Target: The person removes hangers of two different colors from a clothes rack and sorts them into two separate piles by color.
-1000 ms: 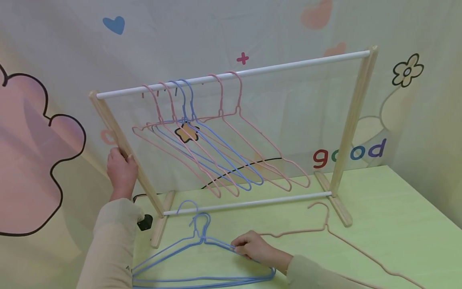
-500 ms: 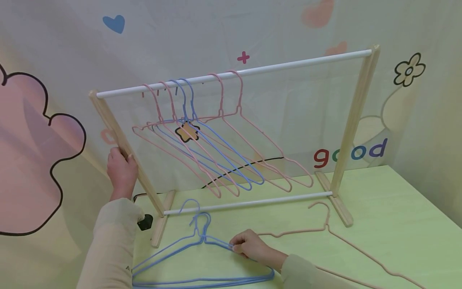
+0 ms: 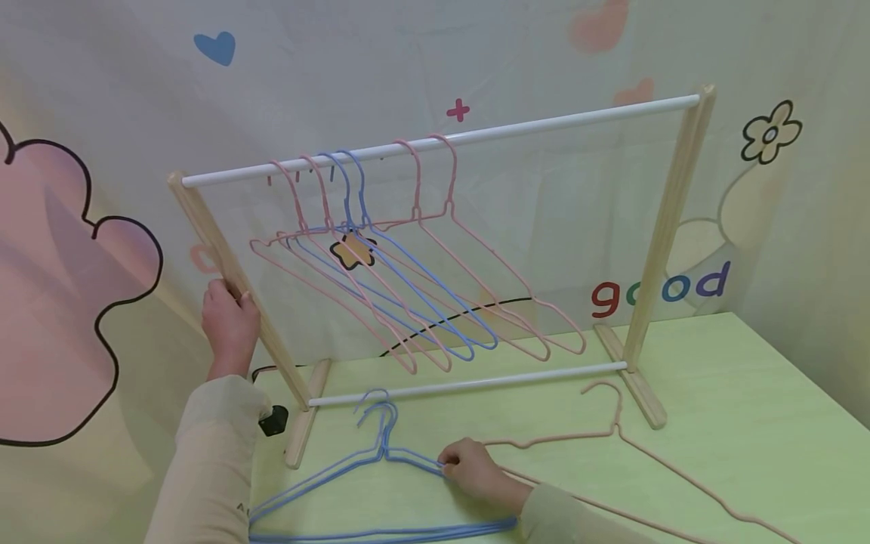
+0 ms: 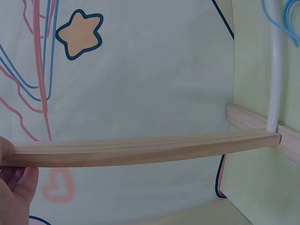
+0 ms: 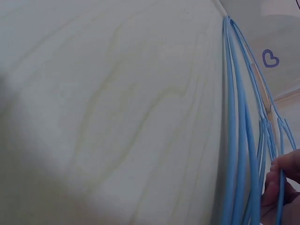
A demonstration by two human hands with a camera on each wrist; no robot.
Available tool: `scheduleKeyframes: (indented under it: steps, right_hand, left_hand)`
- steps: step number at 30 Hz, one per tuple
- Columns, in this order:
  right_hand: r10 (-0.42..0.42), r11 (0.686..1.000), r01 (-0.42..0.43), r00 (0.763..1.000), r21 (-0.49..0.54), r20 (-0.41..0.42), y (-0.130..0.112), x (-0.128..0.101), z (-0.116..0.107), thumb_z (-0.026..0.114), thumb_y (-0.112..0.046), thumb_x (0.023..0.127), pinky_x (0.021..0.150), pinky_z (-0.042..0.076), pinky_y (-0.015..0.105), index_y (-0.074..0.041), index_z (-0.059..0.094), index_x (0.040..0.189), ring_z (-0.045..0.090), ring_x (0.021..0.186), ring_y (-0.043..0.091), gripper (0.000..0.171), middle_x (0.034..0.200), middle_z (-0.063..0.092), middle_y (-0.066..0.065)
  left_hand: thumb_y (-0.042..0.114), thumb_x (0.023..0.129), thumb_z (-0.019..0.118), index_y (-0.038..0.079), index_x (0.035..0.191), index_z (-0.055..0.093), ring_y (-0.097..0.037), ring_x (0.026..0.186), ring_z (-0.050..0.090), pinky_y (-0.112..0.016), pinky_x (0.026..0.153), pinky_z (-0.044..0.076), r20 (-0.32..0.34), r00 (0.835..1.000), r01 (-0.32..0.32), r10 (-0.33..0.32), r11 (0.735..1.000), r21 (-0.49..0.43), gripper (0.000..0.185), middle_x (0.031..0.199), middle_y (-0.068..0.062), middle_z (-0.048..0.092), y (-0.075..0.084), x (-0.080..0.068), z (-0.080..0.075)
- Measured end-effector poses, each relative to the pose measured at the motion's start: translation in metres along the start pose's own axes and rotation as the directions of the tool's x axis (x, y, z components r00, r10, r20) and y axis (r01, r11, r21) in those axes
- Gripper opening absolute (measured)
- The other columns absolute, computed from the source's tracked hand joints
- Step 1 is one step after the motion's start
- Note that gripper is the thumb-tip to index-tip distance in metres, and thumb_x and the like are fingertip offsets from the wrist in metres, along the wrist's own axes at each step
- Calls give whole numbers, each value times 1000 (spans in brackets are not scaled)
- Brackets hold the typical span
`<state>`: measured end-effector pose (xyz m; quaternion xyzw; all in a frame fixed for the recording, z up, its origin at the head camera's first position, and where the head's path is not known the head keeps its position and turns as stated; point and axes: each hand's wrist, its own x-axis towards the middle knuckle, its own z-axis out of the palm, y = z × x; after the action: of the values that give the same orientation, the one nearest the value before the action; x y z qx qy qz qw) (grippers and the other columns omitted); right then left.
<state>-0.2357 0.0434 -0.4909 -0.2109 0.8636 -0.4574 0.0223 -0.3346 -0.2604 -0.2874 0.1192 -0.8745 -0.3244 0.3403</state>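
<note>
My left hand [image 3: 231,325] grips the left wooden post [image 3: 214,243] of a clothes rack, and the left wrist view shows fingers and thumb round the post [image 4: 140,151]. On the table lies a small stack of blue clothes hangers [image 3: 385,452]. With my right hand [image 3: 476,470] I pinch the right shoulder of the top blue hanger. The right wrist view shows its wire running between the thumb and fingers of the right hand [image 5: 285,187], beside the other blue hangers [image 5: 241,122]. A pink hanger [image 3: 616,428] lies to the right of this hand.
Several pink and blue hangers hang from the rack's white top rail [image 3: 557,122], mostly on its left half. A lower white rail [image 3: 503,381] runs just behind the hangers on the table. A small black object [image 3: 273,420] sits by the left foot. A printed curtain stands behind.
The top blue hanger has come down and slightly right, its hook now closer to the others in the stack. My right hand moved slightly with it. The left hand stayed on the post.
</note>
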Motion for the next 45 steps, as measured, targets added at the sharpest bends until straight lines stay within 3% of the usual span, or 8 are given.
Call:
scheduleKeyframes:
  steps: [10,17,24,32,39,45]
  right_hand:
    - [34,983,-36,999,-178,-11,6,-2,3,60,-4,71,56,36,19,-7,68,78,44,62,5,11,69,55,-4]
    - [-43,992,49,997,-114,59,-16,-4,-21,61,-4,73,58,40,21,-2,66,90,51,68,13,18,78,58,4]
    - [-97,990,107,989,-89,109,-31,-6,-42,61,-6,76,58,40,18,-3,66,92,47,66,5,17,80,59,4]
    - [-239,965,255,952,-65,192,-54,-15,-74,58,-6,80,63,44,17,-5,65,93,55,72,7,15,86,62,5]
    - [-270,944,305,933,-123,236,-71,-18,-101,55,-6,83,61,44,15,-8,65,95,57,77,5,17,90,62,3]
    - [-389,891,418,904,-175,176,-90,-22,-123,58,-6,82,56,42,13,-8,65,94,52,69,0,15,86,61,1]
  left_hand:
    - [10,89,44,-7,104,40,-42,95,44,-50,83,33,-16,1000,-15,15,1000,2,23,101,-25,45,-1,0,2]
    - [13,90,42,-6,107,40,-40,96,44,-49,84,34,0,1000,13,-13,1000,11,25,103,-24,46,0,1,1]
    - [14,90,42,-6,108,40,-40,96,44,-49,84,34,3,1000,8,-8,1000,8,27,103,-24,46,0,1,0]
    - [14,91,41,-5,111,38,-39,96,43,-49,84,35,36,999,27,-27,1000,2,28,105,-24,44,0,0,-1]
    - [14,91,41,-5,110,39,-40,96,44,-49,84,34,24,999,22,-22,1000,-4,28,105,-24,45,1,0,0]
    - [13,90,42,-5,109,39,-39,95,44,-49,83,34,11,1000,26,-26,1000,-8,26,103,-24,45,1,-1,0]
